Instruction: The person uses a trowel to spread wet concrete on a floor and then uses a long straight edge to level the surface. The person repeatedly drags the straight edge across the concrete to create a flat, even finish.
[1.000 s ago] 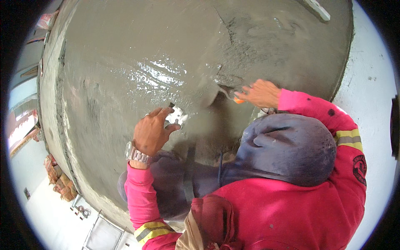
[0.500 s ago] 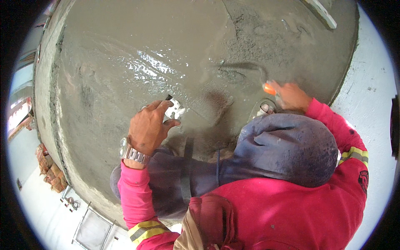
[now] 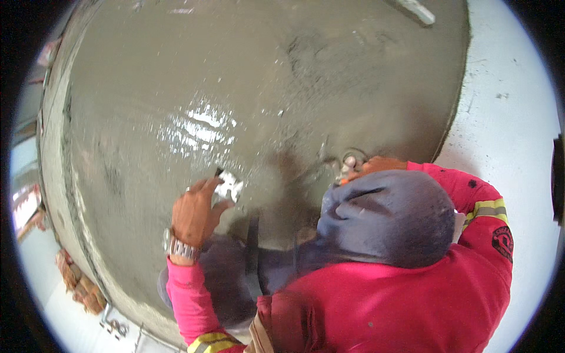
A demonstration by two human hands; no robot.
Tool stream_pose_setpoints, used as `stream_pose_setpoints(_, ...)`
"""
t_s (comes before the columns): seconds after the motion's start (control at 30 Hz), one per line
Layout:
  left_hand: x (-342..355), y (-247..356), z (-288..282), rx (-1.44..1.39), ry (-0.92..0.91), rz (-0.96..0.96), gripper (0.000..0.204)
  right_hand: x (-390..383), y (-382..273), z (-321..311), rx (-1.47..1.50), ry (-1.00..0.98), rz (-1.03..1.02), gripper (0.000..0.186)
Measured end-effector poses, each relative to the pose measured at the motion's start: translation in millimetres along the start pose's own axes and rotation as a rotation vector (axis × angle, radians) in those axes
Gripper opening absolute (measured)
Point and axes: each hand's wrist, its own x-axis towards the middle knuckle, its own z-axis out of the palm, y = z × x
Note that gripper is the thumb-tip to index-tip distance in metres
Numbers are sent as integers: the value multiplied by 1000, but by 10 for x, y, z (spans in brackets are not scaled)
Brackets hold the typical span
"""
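Observation:
My left hand (image 3: 191, 215) has its fingers curled at a small white, speckled object with a dark edge (image 3: 228, 188) on the wet grey cement (image 3: 129, 100). My right hand (image 3: 372, 167) is low beside my bent knee (image 3: 382, 217), its fingers mostly hidden; an orange handle (image 3: 347, 180) shows under them, and the tool's blade is not clear. A small pale, rounded thing with a looped rim (image 3: 351, 162), which I cannot make out, lies just beside that hand.
A pale strip (image 3: 419, 12) lies on the cement at the upper right. A white wall or surface (image 3: 500, 117) runs along the right. At the left, the cement ends at a rough edge (image 3: 79, 235), with brown crumpled bags (image 3: 82, 279) and a white surface beyond it.
My right hand with the orange-handled tool has drawn down and inward beside the knee. My left hand and the white object sit slightly lower in the picture, as does the whole view.

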Motion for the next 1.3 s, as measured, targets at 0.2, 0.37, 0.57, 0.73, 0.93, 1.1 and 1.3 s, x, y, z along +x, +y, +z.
stream_pose_setpoints(0.2, 15, -10, 20, 12, 22, 25, 42, -170, 737, -627, 41, 694, 535, 57)
stream_pose_setpoints(0.37, 105, 0, 23, 38, 1, 23, 42, -494, 2249, -1232, -258, 1215, 927, 46)
stream_pose_setpoints(0.57, 87, -31, 48, 33, 0, 5, 42, -408, 2319, -1147, -265, 968, 1070, 47)
stream_pose_setpoints(0.73, 33, -6, 46, 33, -6, 26, 42, -551, 1586, -943, -235, 821, 868, 57)
stream_pose_setpoints(0.93, 179, -26, 62, 7, 1, 53, 42, -297, 2247, -1677, -318, 1094, 890, 57)
stream_pose_setpoints(1.1, 115, -55, 72, 27, -8, -12, 41, 221, 1742, -2036, -392, 840, 885, 54)
stream_pose_setpoints(1.3, 43, 58, -4, 8, -15, -28, 41, 126, 1369, -1465, -475, 659, 617, 55)
